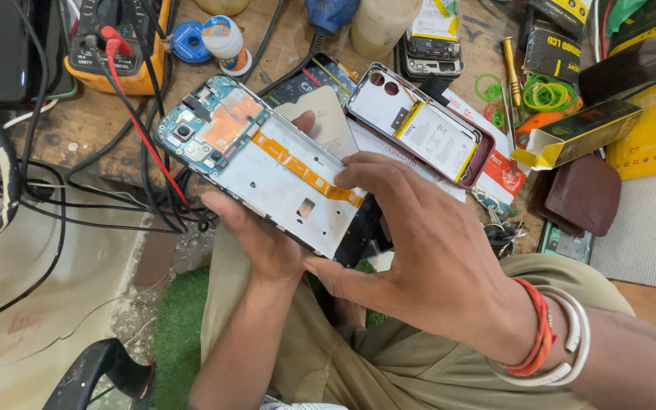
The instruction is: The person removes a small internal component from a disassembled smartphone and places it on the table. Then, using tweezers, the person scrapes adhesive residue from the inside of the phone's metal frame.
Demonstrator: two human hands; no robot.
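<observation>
Left hand point(256, 231) cradles opened phone point(263, 159); right hand point(419, 243) fingers press orange flex cable point(305, 173). Too much pressure could tear it.

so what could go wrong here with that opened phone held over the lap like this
1. The opened phone is held in the air by the left hand and right hand, past the bench edge; a slip could drop it.
2. The right fingertips rest on the orange flex cable, which might crease or tear.
3. The exposed circuit board sits close to the red probe lead, which could snag.
</observation>
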